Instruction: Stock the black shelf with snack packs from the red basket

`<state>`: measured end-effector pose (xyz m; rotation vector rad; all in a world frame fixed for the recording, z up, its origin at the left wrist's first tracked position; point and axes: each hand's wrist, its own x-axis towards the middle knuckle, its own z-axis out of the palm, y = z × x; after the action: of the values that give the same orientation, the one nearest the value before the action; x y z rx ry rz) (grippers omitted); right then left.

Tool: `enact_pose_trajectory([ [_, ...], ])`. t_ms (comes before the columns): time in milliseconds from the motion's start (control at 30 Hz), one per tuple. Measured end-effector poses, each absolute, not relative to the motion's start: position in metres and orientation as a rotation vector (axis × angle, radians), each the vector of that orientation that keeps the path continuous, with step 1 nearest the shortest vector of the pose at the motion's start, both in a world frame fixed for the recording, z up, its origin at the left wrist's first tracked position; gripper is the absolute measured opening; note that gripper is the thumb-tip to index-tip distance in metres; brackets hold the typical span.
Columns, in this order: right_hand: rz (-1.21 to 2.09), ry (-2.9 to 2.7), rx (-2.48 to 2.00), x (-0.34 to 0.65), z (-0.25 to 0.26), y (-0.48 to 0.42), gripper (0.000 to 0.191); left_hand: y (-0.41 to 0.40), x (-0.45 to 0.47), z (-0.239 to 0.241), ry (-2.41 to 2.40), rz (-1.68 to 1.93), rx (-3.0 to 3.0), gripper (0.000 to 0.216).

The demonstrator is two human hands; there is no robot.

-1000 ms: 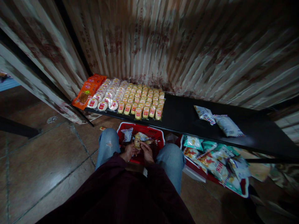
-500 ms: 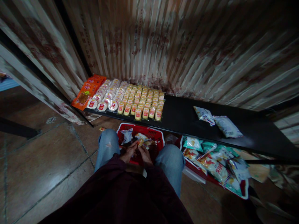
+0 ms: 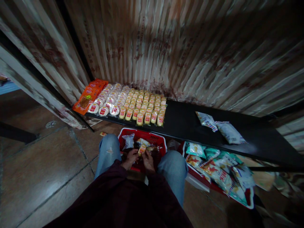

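Observation:
Between my knees, over a red basket (image 3: 159,137), a small yellow wrapped cake (image 3: 142,149) with a red label is held upright. My left hand (image 3: 130,158) is closed at the cake's left edge. On its other side my right hand (image 3: 148,160) grips it with thumb and fingers. Inside the basket lie a white snack bag (image 3: 129,141) and other packets, partly hidden by my hands. On the black shelf (image 3: 182,122) ahead, yellow wrapped cakes (image 3: 147,118) of the same look stand in rows beside round white wrapped cakes (image 3: 103,110).
Orange packets (image 3: 89,95) lie at the shelf's left end, and two white snack bags (image 3: 230,132) on its right part. A second red basket (image 3: 251,198) full of snack bags (image 3: 220,177) stands below right. Pleated curtain (image 3: 152,47) hangs behind the shelf. One small packet (image 3: 103,134) lies on the floor.
The yellow cake has turned so that its labelled face shows more fully, and my fingers have moved apart to its two sides. The view has shifted slightly.

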<state>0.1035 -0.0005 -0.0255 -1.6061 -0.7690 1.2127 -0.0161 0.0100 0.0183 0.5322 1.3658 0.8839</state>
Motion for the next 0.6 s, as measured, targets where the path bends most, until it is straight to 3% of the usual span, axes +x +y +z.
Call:
enact_pose_trajectory([
  [333, 1.048, -0.965, -1.573, 0.099, 0.002, 0.001, 0.055, 0.020, -0.011, 0.041, 1.391, 1.001, 0.761, 0.020],
  [600, 0.731, -1.147, -1.602, 0.101, 0.035, 0.017, 0.053, 0.036, -0.005, 0.066, 1.446, 1.029, 0.988, 0.020],
])
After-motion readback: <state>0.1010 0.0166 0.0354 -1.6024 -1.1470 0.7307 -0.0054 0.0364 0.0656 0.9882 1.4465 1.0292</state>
